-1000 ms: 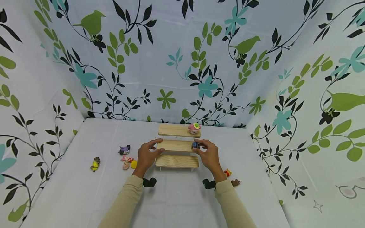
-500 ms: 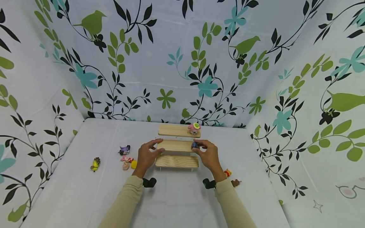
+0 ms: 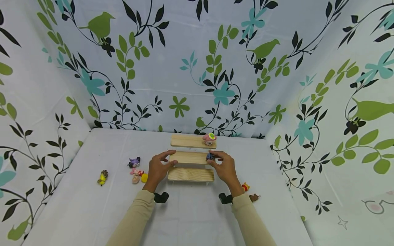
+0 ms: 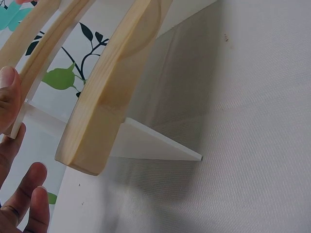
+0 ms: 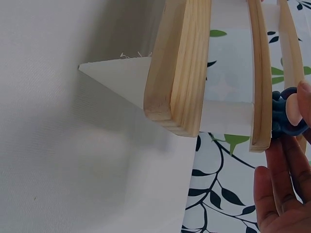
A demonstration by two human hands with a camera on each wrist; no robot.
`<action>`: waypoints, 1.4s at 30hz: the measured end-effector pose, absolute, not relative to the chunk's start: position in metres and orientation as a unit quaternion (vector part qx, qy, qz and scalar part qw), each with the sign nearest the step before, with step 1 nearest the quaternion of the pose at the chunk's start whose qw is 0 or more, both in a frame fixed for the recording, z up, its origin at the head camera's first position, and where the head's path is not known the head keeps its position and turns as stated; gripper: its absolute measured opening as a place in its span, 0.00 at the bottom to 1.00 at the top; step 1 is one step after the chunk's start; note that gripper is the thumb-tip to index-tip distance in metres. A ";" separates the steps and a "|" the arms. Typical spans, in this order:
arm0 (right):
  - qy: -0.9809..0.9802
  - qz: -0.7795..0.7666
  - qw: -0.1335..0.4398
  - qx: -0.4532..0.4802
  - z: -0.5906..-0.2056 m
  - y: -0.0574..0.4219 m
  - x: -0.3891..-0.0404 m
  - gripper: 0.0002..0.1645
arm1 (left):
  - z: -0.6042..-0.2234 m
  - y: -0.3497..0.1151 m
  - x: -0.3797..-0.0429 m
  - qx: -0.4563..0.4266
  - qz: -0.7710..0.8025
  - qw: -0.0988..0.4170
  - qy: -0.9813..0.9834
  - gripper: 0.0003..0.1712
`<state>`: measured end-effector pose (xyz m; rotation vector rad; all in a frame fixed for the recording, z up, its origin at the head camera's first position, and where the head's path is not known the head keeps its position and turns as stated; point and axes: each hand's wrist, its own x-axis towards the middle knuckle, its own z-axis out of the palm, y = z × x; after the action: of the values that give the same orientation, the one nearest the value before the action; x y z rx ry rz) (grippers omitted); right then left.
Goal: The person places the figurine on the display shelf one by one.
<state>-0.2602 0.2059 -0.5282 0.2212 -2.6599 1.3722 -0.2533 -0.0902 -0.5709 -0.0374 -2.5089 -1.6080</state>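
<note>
A three-tier wooden stand [image 3: 191,174] with white side supports stands mid-table. My left hand [image 3: 158,169] grips the left end of its middle tier [image 3: 187,157]; the left wrist view has the thumb [image 4: 8,90] against that tier and other fingers below it. At the right end of the same tier, my right hand [image 3: 225,166] pinches a small dark blue toy figure [image 3: 210,156]. In the right wrist view the figure [image 5: 286,111] sits right at the tier's surface, partly covered by the fingers. On the top tier stands a pink figure [image 3: 209,138] with a yellow-green round part.
Left on the white table [image 3: 191,218] lie a purple figure [image 3: 134,162], a pink-and-red figure [image 3: 136,172], a yellow piece [image 3: 144,177] and a yellow-black figure [image 3: 103,177]. Beside the right forearm are a red-yellow figure [image 3: 245,186] and a brown one [image 3: 254,197]. Patterned cloth [image 3: 172,68] hangs behind.
The blue figure and the right fingertips have shifted very slightly left along the middle tier. The left hand keeps its grip in the same place.
</note>
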 end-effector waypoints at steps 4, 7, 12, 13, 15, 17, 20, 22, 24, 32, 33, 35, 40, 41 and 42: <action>-0.884 0.457 0.068 0.072 -0.528 0.206 -0.260 0.25 | -0.571 -0.090 -0.254 -0.011 -0.538 0.079 -0.839 0.26; -0.884 0.457 0.069 0.073 -0.528 0.207 -0.260 0.25 | -0.572 -0.090 -0.254 -0.011 -0.538 0.077 -0.839 0.26; -0.883 0.458 0.074 0.074 -0.528 0.207 -0.259 0.28 | -0.572 -0.090 -0.254 -0.010 -0.540 0.076 -0.838 0.26; -0.882 0.459 0.076 0.074 -0.528 0.207 -0.259 0.28 | -0.572 -0.090 -0.254 -0.009 -0.540 0.076 -0.838 0.26; -0.880 0.462 0.079 0.073 -0.528 0.208 -0.258 0.29 | -0.572 -0.090 -0.253 -0.009 -0.538 0.075 -0.839 0.26; -0.880 0.463 0.083 0.071 -0.527 0.208 -0.257 0.30 | -0.572 -0.091 -0.253 -0.009 -0.537 0.074 -0.840 0.26; -0.880 0.463 0.089 0.065 -0.526 0.209 -0.256 0.31 | -0.571 -0.091 -0.253 -0.009 -0.541 0.072 -0.838 0.26; -0.880 0.461 0.092 0.060 -0.525 0.210 -0.255 0.32 | -0.569 -0.091 -0.252 -0.008 -0.545 0.070 -0.836 0.26; -0.880 0.462 0.095 0.058 -0.525 0.210 -0.254 0.33 | -0.568 -0.091 -0.252 -0.007 -0.546 0.068 -0.835 0.26; -0.884 0.454 0.101 0.040 -0.524 0.219 -0.250 0.33 | -0.569 -0.090 -0.253 -0.009 -0.542 0.069 -0.837 0.26; -0.884 0.454 0.104 0.041 -0.524 0.221 -0.249 0.33 | -0.569 -0.090 -0.253 -0.010 -0.543 0.069 -0.837 0.26; -0.883 0.454 0.110 0.041 -0.524 0.225 -0.247 0.32 | -0.569 -0.090 -0.253 -0.013 -0.545 0.071 -0.836 0.26; -0.880 0.457 0.119 0.038 -0.524 0.232 -0.241 0.32 | -0.570 -0.091 -0.253 -0.018 -0.543 0.077 -0.836 0.27; -0.880 0.458 0.120 0.035 -0.524 0.233 -0.240 0.32 | -0.570 -0.091 -0.253 -0.019 -0.541 0.077 -0.837 0.27; -0.880 0.458 0.120 0.032 -0.524 0.234 -0.239 0.32 | -0.570 -0.091 -0.253 -0.018 -0.541 0.077 -0.838 0.27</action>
<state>-0.2389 0.2340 -0.5243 0.0924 -2.5710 1.3391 -0.2531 -0.0905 -0.5702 -0.0552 -2.5091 -1.6194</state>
